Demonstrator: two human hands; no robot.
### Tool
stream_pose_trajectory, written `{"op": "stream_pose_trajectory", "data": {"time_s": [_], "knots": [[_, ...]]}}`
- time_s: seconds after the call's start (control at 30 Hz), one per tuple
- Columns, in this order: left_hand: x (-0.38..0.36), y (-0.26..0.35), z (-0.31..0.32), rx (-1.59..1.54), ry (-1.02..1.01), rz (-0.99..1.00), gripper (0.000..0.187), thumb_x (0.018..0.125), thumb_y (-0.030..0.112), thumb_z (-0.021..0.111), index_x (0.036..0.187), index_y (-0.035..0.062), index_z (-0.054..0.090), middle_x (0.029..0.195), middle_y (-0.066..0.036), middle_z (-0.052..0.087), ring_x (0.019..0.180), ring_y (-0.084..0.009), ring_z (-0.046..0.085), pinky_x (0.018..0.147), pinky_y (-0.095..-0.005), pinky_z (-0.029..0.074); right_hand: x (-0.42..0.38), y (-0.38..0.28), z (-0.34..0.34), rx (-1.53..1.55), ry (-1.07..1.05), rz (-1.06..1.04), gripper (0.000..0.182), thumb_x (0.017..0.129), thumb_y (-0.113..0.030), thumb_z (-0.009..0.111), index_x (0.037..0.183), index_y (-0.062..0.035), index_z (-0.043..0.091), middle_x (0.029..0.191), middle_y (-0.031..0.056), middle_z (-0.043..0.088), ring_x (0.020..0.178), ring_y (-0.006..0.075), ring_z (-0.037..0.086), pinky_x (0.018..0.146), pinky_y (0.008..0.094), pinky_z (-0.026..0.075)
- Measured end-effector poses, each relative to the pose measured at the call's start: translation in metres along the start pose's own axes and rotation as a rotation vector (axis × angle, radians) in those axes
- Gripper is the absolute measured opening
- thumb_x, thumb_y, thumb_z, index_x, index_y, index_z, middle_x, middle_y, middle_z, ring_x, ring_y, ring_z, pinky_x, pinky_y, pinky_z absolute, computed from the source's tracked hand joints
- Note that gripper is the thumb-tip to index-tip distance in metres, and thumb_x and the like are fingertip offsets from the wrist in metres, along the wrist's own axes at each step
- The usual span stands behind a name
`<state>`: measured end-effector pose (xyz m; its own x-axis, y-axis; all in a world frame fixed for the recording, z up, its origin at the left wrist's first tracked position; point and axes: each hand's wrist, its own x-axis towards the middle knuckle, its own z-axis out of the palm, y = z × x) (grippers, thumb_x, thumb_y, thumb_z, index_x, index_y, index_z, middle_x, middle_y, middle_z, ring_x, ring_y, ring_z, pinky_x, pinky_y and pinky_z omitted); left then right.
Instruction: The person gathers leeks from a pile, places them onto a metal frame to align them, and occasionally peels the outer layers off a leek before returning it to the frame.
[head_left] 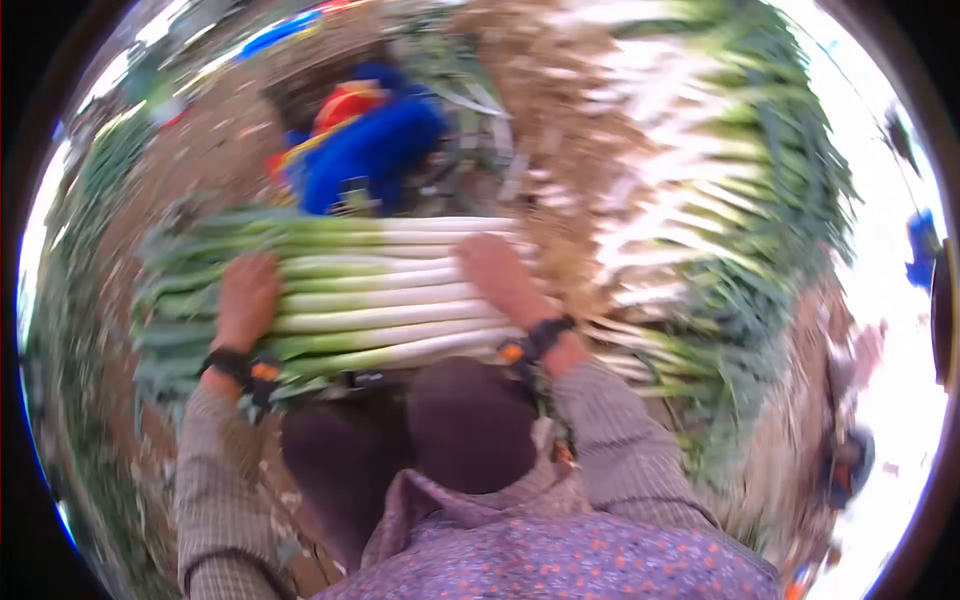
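A row of leeks (pixel 400 296) lies side by side across the front of my knees, white shanks to the right and green leaves to the left. My left hand (pixel 248 298) grips the row from above where the shanks turn to leaves. Over the white ends, my right hand (pixel 500 280) is closed on the leeks near their root side. The fingertips of both hands are blurred or hidden, and what supports the leeks underneath is mostly covered.
Beyond the leeks are bright blue ties or wrapping (pixel 370 150) with red and yellow parts. A long pile of leeks (pixel 690 180) covers the ground on the right, roots toward me. Brown soil (pixel 200 170) and more green leaves (pixel 80 330) are at left.
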<state>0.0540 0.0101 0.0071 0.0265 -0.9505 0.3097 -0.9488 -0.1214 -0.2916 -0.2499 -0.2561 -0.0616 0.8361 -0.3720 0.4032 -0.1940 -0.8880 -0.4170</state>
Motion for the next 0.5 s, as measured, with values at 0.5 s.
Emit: {"op": "stream_pose_trajectory", "data": {"time_s": [0.5], "knots": [[0.0,-0.008,0.009,-0.093,-0.22,-0.259,0.023,0.092,0.013,0.042,0.109,0.0019,0.053,0.108,-0.018,0.055,0.107,-0.0368,0.049,0.096,-0.046,0.036,-0.405,0.122,0.002,0.97,0.866,1.655,0.023,0.089,-0.013,0.056,0.112,-0.0051,0.058,0.079,0.0044,0.061,0.068,0.0162,0.059,0.06,0.0306,0.051]]}}
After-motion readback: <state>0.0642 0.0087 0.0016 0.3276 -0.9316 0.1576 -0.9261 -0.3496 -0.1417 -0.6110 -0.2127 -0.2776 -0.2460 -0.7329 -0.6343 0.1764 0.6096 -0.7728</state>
